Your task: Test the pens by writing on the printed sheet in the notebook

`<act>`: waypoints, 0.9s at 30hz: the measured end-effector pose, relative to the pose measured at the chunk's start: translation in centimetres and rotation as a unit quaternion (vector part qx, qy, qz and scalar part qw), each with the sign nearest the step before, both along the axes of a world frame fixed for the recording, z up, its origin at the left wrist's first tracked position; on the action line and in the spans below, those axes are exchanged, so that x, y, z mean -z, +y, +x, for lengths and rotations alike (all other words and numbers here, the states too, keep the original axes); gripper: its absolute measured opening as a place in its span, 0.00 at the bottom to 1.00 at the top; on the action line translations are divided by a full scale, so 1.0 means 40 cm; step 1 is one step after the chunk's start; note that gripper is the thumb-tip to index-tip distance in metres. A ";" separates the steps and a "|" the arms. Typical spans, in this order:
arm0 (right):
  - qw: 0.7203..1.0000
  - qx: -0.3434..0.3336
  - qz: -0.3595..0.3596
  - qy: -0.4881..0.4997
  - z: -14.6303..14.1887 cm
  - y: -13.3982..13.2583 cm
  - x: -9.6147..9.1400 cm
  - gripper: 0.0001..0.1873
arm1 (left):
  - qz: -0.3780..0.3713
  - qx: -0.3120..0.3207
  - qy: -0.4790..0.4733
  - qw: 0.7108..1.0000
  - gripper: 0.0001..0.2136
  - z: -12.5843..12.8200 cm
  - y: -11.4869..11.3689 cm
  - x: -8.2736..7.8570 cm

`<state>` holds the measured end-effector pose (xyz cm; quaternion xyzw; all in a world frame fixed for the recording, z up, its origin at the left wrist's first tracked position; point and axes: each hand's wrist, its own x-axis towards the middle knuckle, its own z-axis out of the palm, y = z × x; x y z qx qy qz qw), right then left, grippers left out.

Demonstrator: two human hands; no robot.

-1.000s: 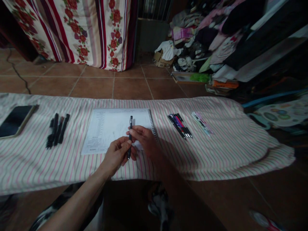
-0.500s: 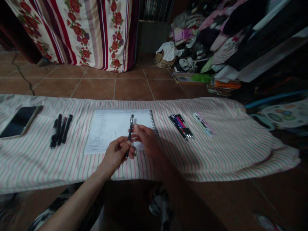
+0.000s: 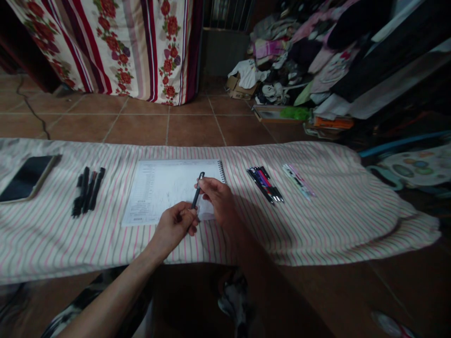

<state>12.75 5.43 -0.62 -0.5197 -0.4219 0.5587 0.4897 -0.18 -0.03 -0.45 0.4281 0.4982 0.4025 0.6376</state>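
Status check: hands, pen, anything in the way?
Left hand holds slim black pen low down. Right hand pinches its upper end. Pen tilted over white spiral-bound notebook. Nothing visibly blocking either hand.

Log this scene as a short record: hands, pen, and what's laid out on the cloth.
Left hand: holding dark pen near its lower end
Right hand: pinching the dark pen near its upper end
Pen position: tilted, over the spiral notebook
Left of notebook: black pens, then phone farther out
Right of notebook: mixed-color pens, then light-colored pens farther out
Surface: striped cloth
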 end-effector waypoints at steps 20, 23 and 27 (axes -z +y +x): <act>0.997 0.019 0.068 -0.035 -0.020 -0.027 0.005 0.14 | -0.002 -0.061 0.006 0.998 0.12 0.028 -0.013 -0.013; 0.997 0.020 0.063 -0.028 -0.022 -0.027 0.009 0.14 | 0.009 -0.060 0.008 0.998 0.12 0.030 -0.013 0.005; 0.999 0.032 0.035 -0.017 -0.026 -0.024 0.023 0.16 | 0.038 -0.047 0.051 0.997 0.11 0.030 -0.008 0.023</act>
